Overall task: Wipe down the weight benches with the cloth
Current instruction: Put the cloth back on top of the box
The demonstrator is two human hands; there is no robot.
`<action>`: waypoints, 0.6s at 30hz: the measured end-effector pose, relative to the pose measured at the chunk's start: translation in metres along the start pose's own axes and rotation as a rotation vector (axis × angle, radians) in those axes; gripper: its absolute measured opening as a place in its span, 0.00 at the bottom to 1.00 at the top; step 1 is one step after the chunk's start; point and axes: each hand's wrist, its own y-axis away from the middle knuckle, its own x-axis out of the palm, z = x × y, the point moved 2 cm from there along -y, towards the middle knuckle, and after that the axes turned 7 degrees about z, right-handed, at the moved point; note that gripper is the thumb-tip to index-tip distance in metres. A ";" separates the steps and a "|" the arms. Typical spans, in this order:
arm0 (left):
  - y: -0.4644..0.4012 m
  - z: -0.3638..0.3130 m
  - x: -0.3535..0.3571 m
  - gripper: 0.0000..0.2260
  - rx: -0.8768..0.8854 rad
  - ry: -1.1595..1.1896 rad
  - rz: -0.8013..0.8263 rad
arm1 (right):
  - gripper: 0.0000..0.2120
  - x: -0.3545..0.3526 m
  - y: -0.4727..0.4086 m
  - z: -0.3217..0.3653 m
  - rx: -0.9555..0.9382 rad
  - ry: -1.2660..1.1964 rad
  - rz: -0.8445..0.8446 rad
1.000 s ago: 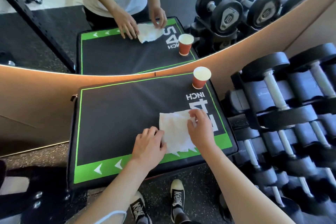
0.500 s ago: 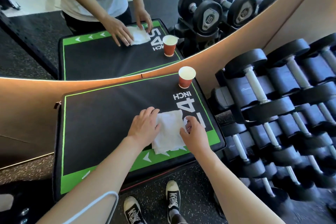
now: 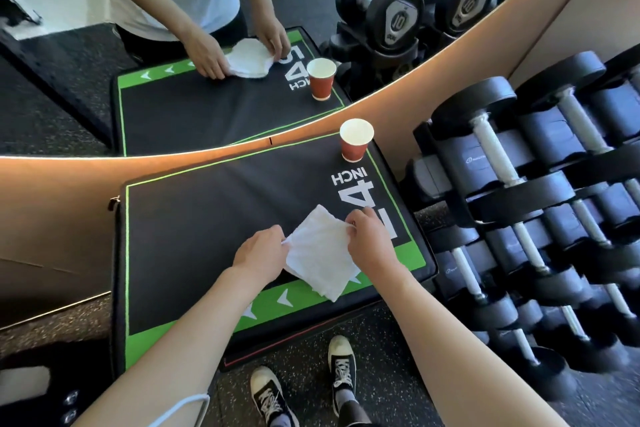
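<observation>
Two hands are being applied to a white cloth (image 3: 320,251) on the padded top of a black plyo box (image 3: 207,229), which is trimmed in green and marked "24 INCH". The cloth is being held in folded form, lying partly on the black surface and partly over the green band at the near edge, close to the right-hand side of the box. Its left edge is being pinched by the left hand (image 3: 259,251), fingers curled onto the fabric. Its upper right edge is being pinched by the right hand (image 3: 369,241), fingertips closed on the material. Both forearms are being extended from the bottom of the view.

A red paper cup (image 3: 356,140) with a white interior is being kept upright at the far right corner of the box, well apart from the cloth. A dumbbell rack (image 3: 540,218) loaded with black dumbbells is being shown just beside the box on the right. A mirror (image 3: 242,45) is being shown behind the box, with the box, cup, cloth and hands reflected in it. Two black-and-white sneakers (image 3: 341,371) are being seen on the speckled floor below the near edge.
</observation>
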 end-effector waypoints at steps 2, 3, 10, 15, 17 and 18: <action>0.005 0.001 0.003 0.07 -0.024 0.017 0.033 | 0.08 0.001 -0.006 0.005 -0.010 0.004 -0.010; 0.007 0.000 0.004 0.07 -0.032 0.019 0.043 | 0.09 0.000 -0.008 0.007 -0.013 -0.003 -0.020; 0.005 -0.027 0.002 0.13 0.417 -0.229 -0.315 | 0.14 0.004 0.038 0.011 -0.186 0.198 -0.132; -0.005 -0.029 0.031 0.25 0.528 -0.524 -0.079 | 0.21 0.032 0.073 -0.006 -0.174 0.257 -0.013; -0.003 -0.019 0.040 0.29 0.463 -0.582 -0.046 | 0.26 0.036 0.073 -0.016 -0.160 0.292 0.039; -0.002 -0.015 0.044 0.30 0.434 -0.596 -0.030 | 0.27 0.038 0.071 -0.017 -0.163 0.309 0.066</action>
